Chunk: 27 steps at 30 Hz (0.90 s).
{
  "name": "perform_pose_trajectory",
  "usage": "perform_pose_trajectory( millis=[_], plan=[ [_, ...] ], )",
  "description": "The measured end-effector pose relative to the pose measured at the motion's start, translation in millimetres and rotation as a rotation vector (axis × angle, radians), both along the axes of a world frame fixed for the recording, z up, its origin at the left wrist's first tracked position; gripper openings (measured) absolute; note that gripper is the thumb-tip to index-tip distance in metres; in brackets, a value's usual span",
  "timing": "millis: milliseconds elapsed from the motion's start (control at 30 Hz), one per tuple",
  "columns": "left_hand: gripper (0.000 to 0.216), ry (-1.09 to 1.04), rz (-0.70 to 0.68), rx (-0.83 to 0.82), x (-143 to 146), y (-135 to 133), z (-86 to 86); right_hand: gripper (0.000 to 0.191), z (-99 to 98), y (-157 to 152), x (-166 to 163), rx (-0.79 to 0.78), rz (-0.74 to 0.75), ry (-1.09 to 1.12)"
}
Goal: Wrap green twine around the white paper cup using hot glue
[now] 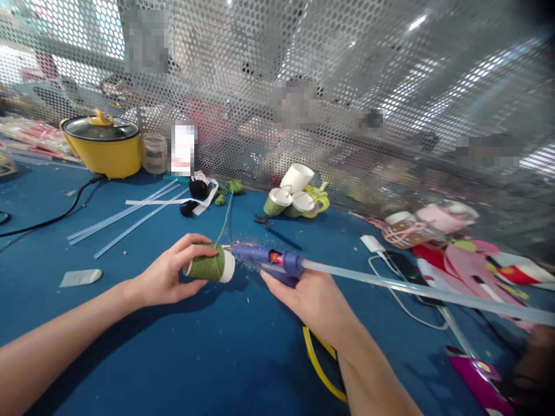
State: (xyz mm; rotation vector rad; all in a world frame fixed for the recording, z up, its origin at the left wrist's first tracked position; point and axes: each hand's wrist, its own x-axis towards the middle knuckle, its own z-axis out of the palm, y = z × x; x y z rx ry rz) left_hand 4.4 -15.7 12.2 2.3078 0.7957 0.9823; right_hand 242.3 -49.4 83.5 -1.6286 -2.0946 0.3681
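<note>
Between the fingers and thumb of my left hand (180, 268) is a white paper cup (229, 267) lying on its side, most of it wound with green yarn (207, 267). A strand runs from the winding back to a small green yarn ball (235, 186). My right hand (316, 294) is wrapped round a blue hot glue gun (269, 259), its nozzle at the cup's white end. I cannot tell whether the nozzle touches it. A long clear glue stick (390, 282) sticks out of the gun's rear towards the right.
Behind are pliers (277, 228), several cups (297, 178) partly wrapped in green, and a yellow electric pot (104, 144). Clear glue sticks (130, 214) lie left. On the right are a phone (410, 271), pink felt pieces (468, 268) and a purple glue gun (481, 381). A perforated metal screen (243, 98) borders the table.
</note>
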Motion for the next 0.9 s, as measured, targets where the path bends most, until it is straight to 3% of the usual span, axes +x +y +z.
perform_pose_trajectory(
  millis=[500,900],
  plan=[
    [0.04,0.028,-0.029,0.052,0.7,-0.3,-2.3,0.012,2.2,-0.8,-1.6,-0.035,-0.006,-0.01],
    [0.039,-0.003,0.01,0.002,-0.1,1.1,-0.3,0.011,4.7,-5.9,-0.9,-0.009,0.033,0.0]
  ],
)
